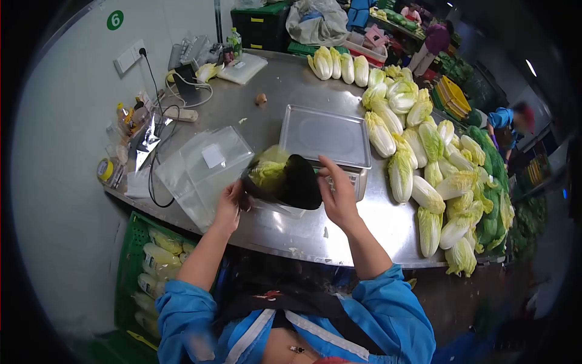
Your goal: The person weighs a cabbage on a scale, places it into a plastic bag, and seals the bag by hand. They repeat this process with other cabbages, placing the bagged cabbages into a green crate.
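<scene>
A dark, curved sleeve-like piece (303, 185) is held between my two hands over the near part of the steel table. At its left end a Chinese cabbage (267, 172) shows pale green, partly hidden by it. My left hand (229, 205) is closed at the left end, by the cabbage. My right hand (339, 193) grips the right edge of the dark piece, thumb and index finger at its rim. Just beyond is a scale with a metal tray (327, 134). Flat clear plastic bags (203, 173) lie left of my left hand.
Many loose Chinese cabbages (418, 148) are heaped along the table's right side, with a row at the back. A green crate (128, 261) of bagged cabbages stands below left. Cables, a tape roll (105, 169) and bottles sit by the wall. Other people work at far right.
</scene>
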A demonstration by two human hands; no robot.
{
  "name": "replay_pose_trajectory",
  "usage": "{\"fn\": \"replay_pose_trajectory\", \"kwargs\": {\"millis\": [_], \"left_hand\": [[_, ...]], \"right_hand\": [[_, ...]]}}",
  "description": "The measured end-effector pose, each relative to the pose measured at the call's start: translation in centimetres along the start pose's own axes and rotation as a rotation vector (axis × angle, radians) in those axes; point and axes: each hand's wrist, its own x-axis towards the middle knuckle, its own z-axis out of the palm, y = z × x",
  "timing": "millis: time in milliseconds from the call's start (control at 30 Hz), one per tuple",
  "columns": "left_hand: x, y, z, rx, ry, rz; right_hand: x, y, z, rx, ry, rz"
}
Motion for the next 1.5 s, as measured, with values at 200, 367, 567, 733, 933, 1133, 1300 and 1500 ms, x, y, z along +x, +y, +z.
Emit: {"fn": "replay_pose_trajectory", "kwargs": {"millis": [200,367,567,733,933,1133,1300,1500], "left_hand": [[0.0,-1.1,0.9,-0.052,0.051,-0.006],[0.1,-2.0,0.0,0.046,-0.018,0.159],[-10.8,-6.5,-0.3,0.172,-0.171,-0.167],[-18.2,-16.5,-4.6,0.175,-0.103,-0.453],[-18.6,-20.1,-5.9,-0.063,-0.042,-0.438],[-16.3,-20.5,-6.5,0.077,0.065,-0.243],[-17.5,-18.7,-13.1,0.381,-0.536,-0.281],[-14.6,-17.9,-9.0,1.773,-0.108,0.968]], "right_hand": [[-0.4,1.0,0.1,-0.391,-0.349,-0.538],[3.5,-0.5,-17.9,-0.415,0.370,-0.395],[3.0,9.2,-10.0,-0.682,0.048,-0.299],[-18.5,6.8,8.1,-0.086,-0.588,-0.153],[-22.6,-1.1,12.4,-0.145,-0.837,-0.150],[-23.5,-2.6,7.9,-0.049,-0.884,-0.381],[-42.9,7.2,-7.8,-0.717,-1.536,0.513],[-31.0,9.3,-0.4,-0.505,-0.443,0.109]]}}
